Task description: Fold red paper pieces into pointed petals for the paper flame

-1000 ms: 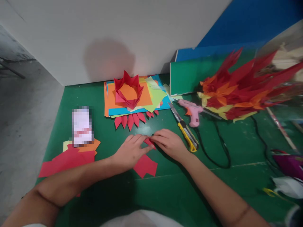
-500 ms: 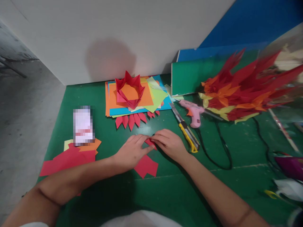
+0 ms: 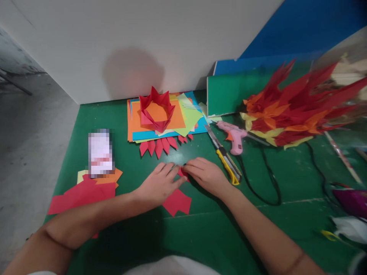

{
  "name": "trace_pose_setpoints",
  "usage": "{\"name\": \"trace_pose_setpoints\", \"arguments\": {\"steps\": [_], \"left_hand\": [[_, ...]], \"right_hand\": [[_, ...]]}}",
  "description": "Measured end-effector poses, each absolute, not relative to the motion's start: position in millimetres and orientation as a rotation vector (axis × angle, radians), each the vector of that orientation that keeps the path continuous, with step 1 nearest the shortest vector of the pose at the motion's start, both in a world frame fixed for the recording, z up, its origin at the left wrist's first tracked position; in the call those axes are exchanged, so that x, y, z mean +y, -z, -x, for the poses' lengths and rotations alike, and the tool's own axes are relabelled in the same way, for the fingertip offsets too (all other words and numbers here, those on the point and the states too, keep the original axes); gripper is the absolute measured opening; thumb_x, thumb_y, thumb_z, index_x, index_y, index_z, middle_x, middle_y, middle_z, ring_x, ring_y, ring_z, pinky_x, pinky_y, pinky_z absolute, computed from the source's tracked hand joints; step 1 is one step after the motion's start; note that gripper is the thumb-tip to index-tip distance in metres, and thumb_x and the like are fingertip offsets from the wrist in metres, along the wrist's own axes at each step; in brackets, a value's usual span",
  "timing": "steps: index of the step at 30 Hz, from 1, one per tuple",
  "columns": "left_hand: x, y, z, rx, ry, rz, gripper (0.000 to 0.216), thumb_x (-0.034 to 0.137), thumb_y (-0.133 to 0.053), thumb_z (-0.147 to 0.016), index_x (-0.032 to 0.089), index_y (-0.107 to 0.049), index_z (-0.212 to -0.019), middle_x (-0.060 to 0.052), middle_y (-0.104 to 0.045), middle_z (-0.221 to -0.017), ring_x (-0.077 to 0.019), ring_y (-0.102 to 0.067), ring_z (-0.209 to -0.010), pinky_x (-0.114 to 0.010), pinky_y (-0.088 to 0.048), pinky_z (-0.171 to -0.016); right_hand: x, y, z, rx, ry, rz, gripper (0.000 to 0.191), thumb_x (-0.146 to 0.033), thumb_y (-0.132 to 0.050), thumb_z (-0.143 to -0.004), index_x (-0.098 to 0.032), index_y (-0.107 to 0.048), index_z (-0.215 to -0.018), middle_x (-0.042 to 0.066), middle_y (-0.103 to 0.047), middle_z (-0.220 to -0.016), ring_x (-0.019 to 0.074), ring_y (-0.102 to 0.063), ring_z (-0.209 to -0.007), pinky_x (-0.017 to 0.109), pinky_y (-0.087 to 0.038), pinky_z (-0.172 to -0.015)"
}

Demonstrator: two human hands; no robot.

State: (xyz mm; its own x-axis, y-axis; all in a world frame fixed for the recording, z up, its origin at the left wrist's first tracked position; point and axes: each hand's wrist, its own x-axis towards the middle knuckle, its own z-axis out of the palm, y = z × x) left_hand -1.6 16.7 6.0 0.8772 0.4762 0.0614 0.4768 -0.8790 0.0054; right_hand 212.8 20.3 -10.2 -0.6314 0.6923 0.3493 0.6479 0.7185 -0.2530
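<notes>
Between my two hands is a small piece of red paper (image 3: 183, 173), mostly covered by my fingers. My left hand (image 3: 160, 181) is closed on its left side, and my right hand (image 3: 208, 175) pinches it from the right. Both hands rest low over the green table. Just below them lie flat red paper pieces (image 3: 176, 202). Beyond my fingers, several folded red paper petals (image 3: 159, 147) lie in a row. A ring of folded red paper (image 3: 157, 126) sits on a stack of coloured paper (image 3: 132, 118).
To the right lie a yellow utility knife (image 3: 228, 166) and a pink glue gun (image 3: 236, 143) with a black cord. A red and orange paper arrangement (image 3: 298, 110) stands behind them. On the left, a phone (image 3: 101, 152) rests near red paper scraps (image 3: 86, 194). A white panel (image 3: 172, 38) borders the back.
My fingers have shifted slightly around the red paper, and less of it shows now. Everything else stays in place.
</notes>
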Motion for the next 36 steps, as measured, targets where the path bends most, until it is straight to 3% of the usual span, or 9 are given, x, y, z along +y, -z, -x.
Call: {"name": "trace_pose_setpoints", "arguments": {"steps": [7, 17, 22, 26, 36], "left_hand": [[19, -3, 4, -0.74, 0.128, 3.037, 0.039, 0.02, -0.045, -0.09, 0.023, -0.048, -0.129, -0.013, -0.051, -0.128, -0.0279, -0.046, -0.114, -0.042, -0.034, -0.093], [20, 0, 3, -0.755, 0.168, 3.072, 0.038, 0.02, -0.045, -0.09, 0.025, -0.049, -0.128, -0.014, -0.051, -0.125, -0.0266, -0.047, -0.111, -0.044, -0.033, -0.095], [19, 6, 1, -0.778, 0.285, 3.082, 0.036, 0.015, -0.045, -0.088, 0.019, -0.051, -0.124, -0.015, -0.053, -0.122, -0.0257, -0.048, -0.11, -0.043, -0.034, -0.096], [24, 8, 1, -0.82, 0.374, 3.142, 0.035, 0.011, -0.04, -0.088, 0.012, -0.051, -0.122, -0.012, -0.058, -0.113, -0.0219, -0.05, -0.104, -0.04, -0.034, -0.098], [28, 6, 2, -0.855, 0.409, 3.179, 0.033, 0.009, -0.04, -0.085, 0.011, -0.055, -0.114, -0.01, -0.061, -0.11, -0.0216, -0.049, -0.102, -0.039, -0.033, -0.099]], "right_hand": [[22, 8, -218, -2.572, -0.166, 0.94, 0.03, -0.01, -0.036, -0.093, -0.014, -0.064, -0.101, 0.009, -0.066, -0.089, 0.018, -0.055, -0.077, 0.032, -0.049, -0.071], [16, 5, -217, -2.508, -0.202, 1.066, 0.029, -0.013, -0.038, -0.093, -0.016, -0.066, -0.097, 0.01, -0.065, -0.088, 0.0193, -0.057, -0.08, 0.034, -0.052, -0.072], [11, -2, -217, -2.579, -0.238, 1.091, 0.028, -0.029, -0.044, -0.094, -0.013, -0.064, -0.104, 0.012, -0.065, -0.096, 0.0216, -0.057, -0.085, 0.037, -0.052, -0.076], [10, -2, -221, -2.637, -0.226, 1.065, 0.043, -0.047, -0.054, -0.086, -0.012, -0.062, -0.109, 0.013, -0.065, -0.098, 0.0244, -0.057, -0.088, 0.04, -0.051, -0.077], [9, 0, -217, -2.616, -0.089, 1.115, 0.024, -0.03, -0.051, -0.09, -0.016, -0.064, -0.106, 0.011, -0.065, -0.1, 0.0233, -0.058, -0.089, 0.038, -0.048, -0.076]]}}
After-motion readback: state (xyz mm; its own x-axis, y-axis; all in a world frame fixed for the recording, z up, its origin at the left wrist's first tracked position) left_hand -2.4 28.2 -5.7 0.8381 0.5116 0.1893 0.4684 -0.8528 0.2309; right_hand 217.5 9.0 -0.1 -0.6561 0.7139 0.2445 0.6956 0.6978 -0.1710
